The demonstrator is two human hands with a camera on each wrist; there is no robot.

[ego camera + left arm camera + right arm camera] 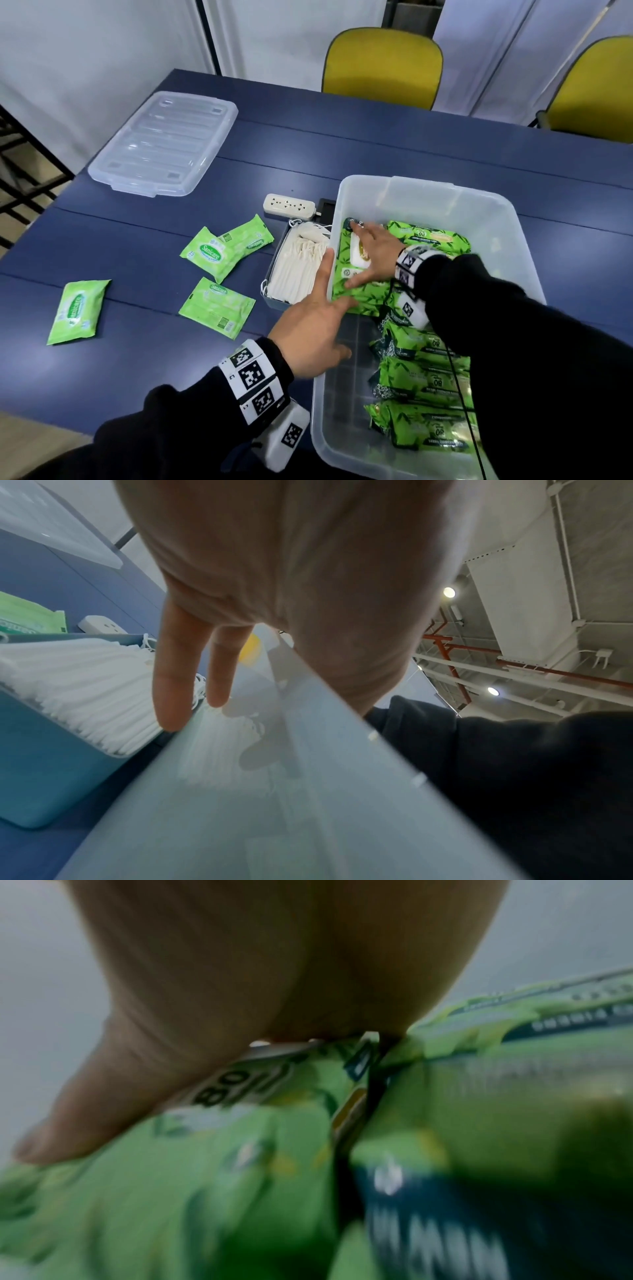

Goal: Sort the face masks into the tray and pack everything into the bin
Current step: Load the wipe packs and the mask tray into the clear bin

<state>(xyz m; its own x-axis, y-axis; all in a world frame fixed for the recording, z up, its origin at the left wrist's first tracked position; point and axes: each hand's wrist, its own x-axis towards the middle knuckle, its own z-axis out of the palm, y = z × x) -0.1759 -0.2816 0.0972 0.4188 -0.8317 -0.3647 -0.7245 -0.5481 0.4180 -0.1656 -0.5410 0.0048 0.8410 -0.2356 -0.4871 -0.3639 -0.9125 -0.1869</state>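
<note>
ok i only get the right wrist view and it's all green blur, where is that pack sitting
Observer: In the clear bin, far left corner, with the right hand flat on the wipes pack.
Operator: and the left hand
Observer: The left hand straddles the bin's left wall, fingers straight.
Operator: masks in the bin yet
Observer: No, the masks are in their tray on the table, just outside that wall.

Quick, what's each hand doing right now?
Left hand: open, fingers straight, resting on the bin rim.
Right hand: open, flat on a wipes pack.
</note>
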